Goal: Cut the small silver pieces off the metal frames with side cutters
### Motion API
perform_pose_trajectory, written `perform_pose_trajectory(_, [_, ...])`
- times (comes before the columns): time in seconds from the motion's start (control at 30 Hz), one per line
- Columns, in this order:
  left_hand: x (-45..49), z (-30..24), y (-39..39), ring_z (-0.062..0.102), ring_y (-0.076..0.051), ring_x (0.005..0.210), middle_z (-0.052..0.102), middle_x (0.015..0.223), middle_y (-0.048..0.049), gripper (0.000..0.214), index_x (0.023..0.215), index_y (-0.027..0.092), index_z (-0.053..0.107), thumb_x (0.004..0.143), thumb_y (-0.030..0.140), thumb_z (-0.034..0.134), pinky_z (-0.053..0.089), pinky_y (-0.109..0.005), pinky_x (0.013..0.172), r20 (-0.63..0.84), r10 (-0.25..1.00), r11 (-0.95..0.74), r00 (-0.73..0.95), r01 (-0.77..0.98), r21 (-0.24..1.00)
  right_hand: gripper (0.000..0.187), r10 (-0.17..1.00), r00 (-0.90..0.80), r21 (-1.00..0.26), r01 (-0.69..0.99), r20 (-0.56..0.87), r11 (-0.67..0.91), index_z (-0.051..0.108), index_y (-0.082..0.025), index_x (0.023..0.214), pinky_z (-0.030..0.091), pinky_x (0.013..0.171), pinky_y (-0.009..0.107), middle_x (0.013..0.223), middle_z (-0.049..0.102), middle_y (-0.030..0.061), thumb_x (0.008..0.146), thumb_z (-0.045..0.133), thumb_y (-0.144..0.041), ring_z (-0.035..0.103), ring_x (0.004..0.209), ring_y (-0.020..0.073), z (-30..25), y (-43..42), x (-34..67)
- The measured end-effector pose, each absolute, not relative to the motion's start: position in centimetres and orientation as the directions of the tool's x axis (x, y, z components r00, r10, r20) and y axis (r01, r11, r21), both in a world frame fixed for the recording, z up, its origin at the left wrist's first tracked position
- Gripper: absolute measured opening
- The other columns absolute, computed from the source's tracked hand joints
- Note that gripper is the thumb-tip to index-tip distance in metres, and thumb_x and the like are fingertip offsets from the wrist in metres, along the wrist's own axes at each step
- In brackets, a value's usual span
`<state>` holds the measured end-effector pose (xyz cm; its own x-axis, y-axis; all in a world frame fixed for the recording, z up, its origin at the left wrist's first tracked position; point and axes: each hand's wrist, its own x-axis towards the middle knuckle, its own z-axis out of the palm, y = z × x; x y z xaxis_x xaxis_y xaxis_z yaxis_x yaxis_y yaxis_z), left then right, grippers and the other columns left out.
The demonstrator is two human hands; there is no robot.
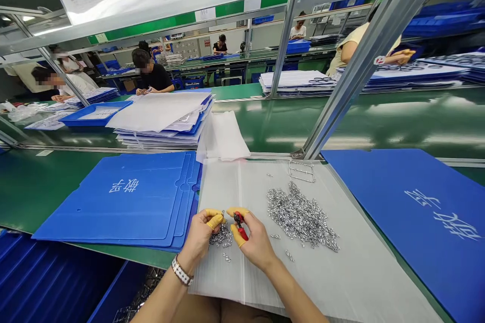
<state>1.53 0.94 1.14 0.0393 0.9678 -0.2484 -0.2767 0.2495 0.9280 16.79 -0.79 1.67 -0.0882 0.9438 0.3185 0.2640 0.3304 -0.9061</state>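
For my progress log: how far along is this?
Done: a large heap of small silver metal pieces on the white sheet, beside a bare metal frame. In hand: the right hand holds red-handled nippers over a smaller cluster. Still left: stacked blue trays across the belt, contents hidden.

Factory assembly floor: long green workbenches (401, 121), aluminium-profile frames (364, 65), stacked blue plastic boards (129, 202), seated workers (151, 73) along parallel lines.

Red-handled cutters (240, 227) partly hidden inside right hand (257, 245), tips not readable; loose metal pieces (299, 217) too small to make out their shape; left forearm (159, 303) and blue bins (49, 277) cut off by bottom edge
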Motion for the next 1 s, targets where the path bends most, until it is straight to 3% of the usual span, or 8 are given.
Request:
perform_pose_trajectory(0.3, [1.6, 0.4, 0.8, 0.041, -0.007, 0.048, 0.054, 0.053, 0.0025, 0.028, 0.070, 0.013, 0.066, 0.060, 0.035, 0.077, 0.031, -0.021, 0.049, -0.234, 0.972, 0.229, 0.012, -0.268, 0.936, 0.031, 0.919, -0.165, -0.884, 0.255, 0.359, 0.391, 0.058, -0.025, 0.099, 0.049, 0.076, 0.033, 0.096, 0.064, 0.0040, 0.072, 0.050, -0.011, 0.058, 0.082, 0.0184, 1.6, -1.0, 16.2])
perform_pose_trajectory(0.63, [2.2, 0.0, 1.8, 0.047, -0.007, 0.047, 0.065, 0.063, -0.0018, 0.023, 0.074, 0.014, 0.068, 0.065, 0.035, 0.072, 0.037, -0.021, 0.049, -0.145, 0.989, 0.139, -0.041, -0.119, 0.983, 0.017, 0.972, 0.052, -0.937, 0.282, 0.230, 0.207, 0.059, -0.022, 0.094, 0.049, 0.068, 0.030, 0.083, 0.065, 0.0050, 0.080, 0.053, -0.029, 0.060, 0.070, 0.0173, 0.2, -2.2, 17.8])
perform_pose_trajectory(0.87, [7.2, 0.8, 2.5, 0.062, -0.017, 0.065, 0.072, 0.075, -0.0069, 0.017, 0.079, 0.017, 0.073, 0.066, 0.028, 0.070, 0.048, -0.027, 0.059, -0.060, 0.972, 0.036, 0.228, 0.105, 0.994, 0.026, 0.914, 0.256, -0.910, 0.356, 0.313, 0.212, 0.053, -0.021, 0.105, 0.049, 0.072, 0.032, 0.095, 0.065, 0.0072, 0.080, 0.053, -0.029, 0.059, 0.074, 0.0168, 1.9, -2.5, 21.4])
perform_pose_trajectory(1.0, [6.2, 1.4, 3.8, 0.063, -0.020, 0.083, 0.072, 0.092, -0.0069, 0.022, 0.089, 0.019, 0.073, 0.072, 0.031, 0.065, 0.049, -0.030, 0.076, 0.003, 0.950, -0.073, 0.312, 0.210, 0.975, 0.022, 0.944, 0.044, -0.813, 0.523, 0.326, 0.256, 0.054, -0.021, 0.101, 0.047, 0.068, 0.029, 0.089, 0.064, 0.0052, 0.080, 0.050, -0.021, 0.057, 0.071, 0.0152, 2.2, -3.0, 21.4])
